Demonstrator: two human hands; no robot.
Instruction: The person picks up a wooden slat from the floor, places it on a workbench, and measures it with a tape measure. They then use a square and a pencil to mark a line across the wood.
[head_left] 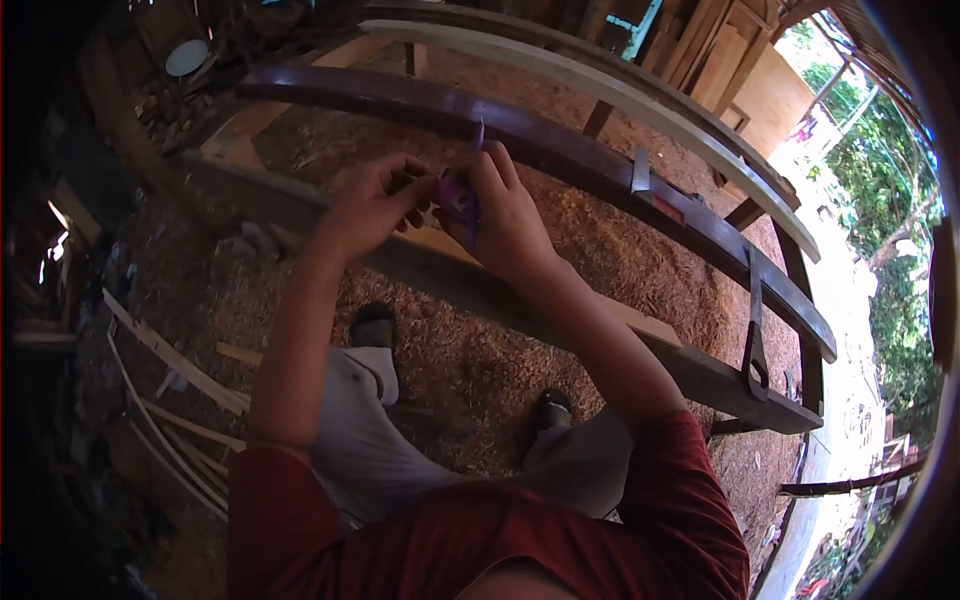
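Note:
Both of my hands are raised close together in front of me, above a long wooden beam (440, 270). My right hand (505, 215) is closed around a small purple object (456, 196), and a slim purple pencil-like stick (479, 135) stands up between its fingers. My left hand (378, 205) touches the left side of the purple object with bent fingers; its fingertips are pinched there. What the object is cannot be made out clearly. Behind the hands runs a dark, glossy curved beam (400, 98).
A metal square (641, 170) lies on the dark beam. Farther right, a handsaw (755, 350) leans across the beams. Pale wooden strips (170, 355) lie at the left. Shavings (630, 260) cover the ground. A pale long beam (560, 70) runs behind.

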